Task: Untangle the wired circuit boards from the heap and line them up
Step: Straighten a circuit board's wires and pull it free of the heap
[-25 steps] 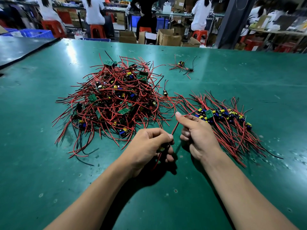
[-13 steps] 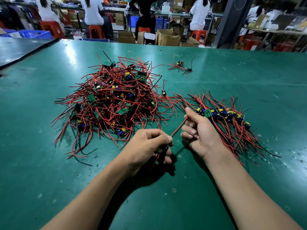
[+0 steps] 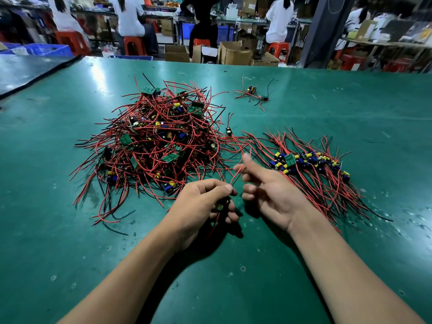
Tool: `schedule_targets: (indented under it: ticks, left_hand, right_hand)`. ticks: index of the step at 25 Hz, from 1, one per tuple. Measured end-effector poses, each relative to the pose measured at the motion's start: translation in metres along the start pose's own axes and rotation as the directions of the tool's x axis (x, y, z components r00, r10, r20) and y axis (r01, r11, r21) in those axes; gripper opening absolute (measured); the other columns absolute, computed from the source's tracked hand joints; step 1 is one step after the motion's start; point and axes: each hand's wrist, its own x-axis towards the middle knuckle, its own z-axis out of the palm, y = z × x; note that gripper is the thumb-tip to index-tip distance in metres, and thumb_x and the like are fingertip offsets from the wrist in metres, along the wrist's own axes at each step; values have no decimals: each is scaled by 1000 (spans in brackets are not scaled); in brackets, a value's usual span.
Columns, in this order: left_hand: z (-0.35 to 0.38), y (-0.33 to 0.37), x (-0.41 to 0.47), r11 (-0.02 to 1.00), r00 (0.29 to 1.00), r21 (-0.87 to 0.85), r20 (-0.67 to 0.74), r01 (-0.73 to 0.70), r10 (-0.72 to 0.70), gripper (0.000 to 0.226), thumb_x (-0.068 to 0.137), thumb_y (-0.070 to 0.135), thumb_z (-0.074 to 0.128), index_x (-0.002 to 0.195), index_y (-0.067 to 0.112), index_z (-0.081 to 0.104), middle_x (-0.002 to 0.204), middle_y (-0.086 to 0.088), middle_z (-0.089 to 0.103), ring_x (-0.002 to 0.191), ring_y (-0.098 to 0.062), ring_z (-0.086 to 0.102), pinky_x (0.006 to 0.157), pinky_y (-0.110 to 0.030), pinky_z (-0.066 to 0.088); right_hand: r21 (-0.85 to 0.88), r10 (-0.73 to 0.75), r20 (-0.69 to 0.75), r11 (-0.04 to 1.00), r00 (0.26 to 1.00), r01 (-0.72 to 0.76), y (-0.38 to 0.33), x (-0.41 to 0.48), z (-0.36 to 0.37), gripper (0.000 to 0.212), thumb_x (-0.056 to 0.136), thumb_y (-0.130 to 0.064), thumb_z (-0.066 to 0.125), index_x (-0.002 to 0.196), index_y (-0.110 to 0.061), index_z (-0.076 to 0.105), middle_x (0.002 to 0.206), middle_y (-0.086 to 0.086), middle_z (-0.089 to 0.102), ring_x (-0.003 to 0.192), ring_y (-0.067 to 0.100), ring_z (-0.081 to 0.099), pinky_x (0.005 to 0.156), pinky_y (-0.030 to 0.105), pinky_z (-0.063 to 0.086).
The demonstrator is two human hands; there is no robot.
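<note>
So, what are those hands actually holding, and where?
The left hand grips one wired circuit board by the board itself, its wires sticking out. The right hand is blurred beside them; any hold cannot be told.

- Your left hand (image 3: 203, 202) curls round the board (image 3: 221, 205), so only a yellow part shows between the fingers.
- The fingertips (image 3: 245, 157) of your right hand (image 3: 268, 190) are smeared by motion; you can't tell whether they pinch the red wire (image 3: 236, 176).
- Boards deep in the heap (image 3: 159, 141) lie buried under wires.
- Your forearms (image 3: 131, 277) run off the bottom edge.
- The people (image 3: 131, 17) behind are blurred and cut off at the top.
</note>
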Motion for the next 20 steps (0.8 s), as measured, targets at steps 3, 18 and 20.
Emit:
schedule_targets:
  ticks: [3, 18, 20]
  left_hand:
    - [0, 1, 1, 999, 1000, -47, -24, -2, 1, 15, 96, 7, 55, 86, 5, 65, 60, -10, 61, 47, -21, 59, 48, -24, 50]
    - [-2, 4, -2, 996, 994, 90, 106, 18, -27, 14, 93, 5, 57, 81, 3, 62, 57, -10, 59, 46, -21, 58, 50, -25, 46]
    - [-1, 4, -4, 996, 991, 86, 131, 26, -37, 15, 93, 4, 56, 80, 3, 63, 57, -10, 59, 45, -21, 58, 47, -23, 46]
  right_hand:
    - [-131, 31, 151, 991, 988, -11, 10, -6, 7, 25, 79, -25, 78, 94, -6, 74, 64, 3, 61, 49, 11, 56, 47, 27, 53]
    - [-260, -329, -229, 928, 916, 268, 11, 16, -8, 32, 84, -20, 79, 57, -17, 64, 54, 2, 40, 37, 8, 30, 39, 16, 23]
    - [-250, -396, -280, 910, 875, 332, 8, 19, -12, 34, 84, -16, 79, 54, -19, 63, 55, 0, 44, 37, 8, 31, 38, 17, 25]
